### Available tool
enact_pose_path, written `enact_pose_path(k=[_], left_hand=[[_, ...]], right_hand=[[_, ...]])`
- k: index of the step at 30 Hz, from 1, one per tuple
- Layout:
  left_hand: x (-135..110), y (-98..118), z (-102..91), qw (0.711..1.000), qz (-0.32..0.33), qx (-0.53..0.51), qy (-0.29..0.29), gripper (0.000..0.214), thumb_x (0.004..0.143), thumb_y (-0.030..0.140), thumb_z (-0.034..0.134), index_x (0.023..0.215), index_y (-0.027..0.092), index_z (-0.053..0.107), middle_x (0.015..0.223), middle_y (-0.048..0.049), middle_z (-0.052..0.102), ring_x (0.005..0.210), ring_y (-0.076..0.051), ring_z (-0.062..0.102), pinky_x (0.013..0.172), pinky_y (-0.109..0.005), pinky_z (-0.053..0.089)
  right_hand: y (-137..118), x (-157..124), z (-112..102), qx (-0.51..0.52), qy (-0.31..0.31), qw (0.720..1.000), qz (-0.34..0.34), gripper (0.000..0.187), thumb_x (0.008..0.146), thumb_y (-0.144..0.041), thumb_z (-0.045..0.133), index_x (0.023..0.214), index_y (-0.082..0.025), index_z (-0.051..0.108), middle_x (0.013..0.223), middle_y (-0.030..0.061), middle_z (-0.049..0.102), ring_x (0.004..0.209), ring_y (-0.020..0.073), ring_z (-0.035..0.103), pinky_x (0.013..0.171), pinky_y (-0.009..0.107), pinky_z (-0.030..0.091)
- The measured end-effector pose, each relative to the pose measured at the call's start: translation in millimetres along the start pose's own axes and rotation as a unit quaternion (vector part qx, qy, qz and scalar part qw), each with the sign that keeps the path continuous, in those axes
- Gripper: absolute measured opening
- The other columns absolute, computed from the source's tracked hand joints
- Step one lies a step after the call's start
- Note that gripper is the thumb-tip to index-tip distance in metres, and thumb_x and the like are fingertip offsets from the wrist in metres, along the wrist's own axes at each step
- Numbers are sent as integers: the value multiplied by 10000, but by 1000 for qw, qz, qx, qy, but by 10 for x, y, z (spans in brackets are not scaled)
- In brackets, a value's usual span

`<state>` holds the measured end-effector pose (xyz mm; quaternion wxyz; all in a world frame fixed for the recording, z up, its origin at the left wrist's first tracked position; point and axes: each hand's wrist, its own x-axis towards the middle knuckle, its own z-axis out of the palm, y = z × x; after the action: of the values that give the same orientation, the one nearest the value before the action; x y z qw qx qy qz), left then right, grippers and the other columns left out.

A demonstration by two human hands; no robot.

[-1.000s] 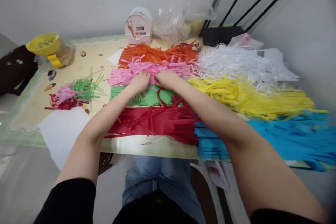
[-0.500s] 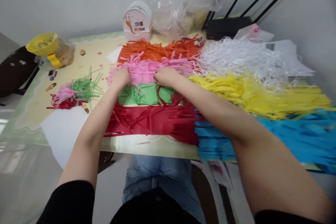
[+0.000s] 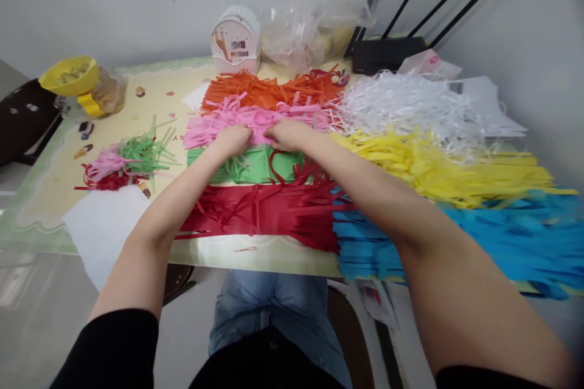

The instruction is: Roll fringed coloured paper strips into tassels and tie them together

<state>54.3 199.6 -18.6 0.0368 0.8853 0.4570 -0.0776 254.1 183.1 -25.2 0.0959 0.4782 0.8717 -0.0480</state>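
two hands [image 3: 232, 138] [image 3: 285, 132] pinching pink paper strips [image 3: 255, 117], thin, curled, piled flat

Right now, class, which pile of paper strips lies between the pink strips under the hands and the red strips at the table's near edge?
In the head view, green strips lie between the pink strips and red strips.

A yellow bowl [image 3: 68, 75] sits at the table's [image 3: 41, 194] far left corner; a white round tin [image 3: 236, 39] and crumpled plastic bag [image 3: 310, 30] line its far edge.
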Motion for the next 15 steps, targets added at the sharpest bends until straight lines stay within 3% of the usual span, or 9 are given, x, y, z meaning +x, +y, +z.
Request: enact_pose_path(k=[5,8,13,15], left_hand=[[-11,-46,-15,1000,-20,12,9,394,955,142,447,1175,116,772,1192,-203,758,1166,-307,702,1011,-401,520],[11,-49,-39,999,-44,3,24,387,961,147,446,1189,121,758,1171,-181,771,1122,-279,713,974,-368,526],[29,17,-23,997,-47,-6,65,391,984,130,441,1293,101,679,1286,-202,721,1223,-295,672,1031,-379,497],[48,61,-20,996,-48,-5,79,400,1010,130,397,1315,97,655,1305,-218,703,1258,-319,653,1059,-414,477]], right_hand=[[-66,0,-34,19,23,999,31,461,976,-365,578,1352,-133,711,1259,196,758,1145,336,700,913,391,515],[-128,1,-37,26,58,996,64,539,988,-453,574,1359,-80,692,1253,240,741,1174,381,663,943,437,514],[-327,-102,-39,19,148,985,87,547,1067,-219,237,1317,-9,676,1345,275,670,1331,411,512,1097,536,409],[-453,-149,-2,27,164,984,62,565,1067,-213,206,1369,-3,634,1403,281,623,1345,404,491,1116,531,392]])
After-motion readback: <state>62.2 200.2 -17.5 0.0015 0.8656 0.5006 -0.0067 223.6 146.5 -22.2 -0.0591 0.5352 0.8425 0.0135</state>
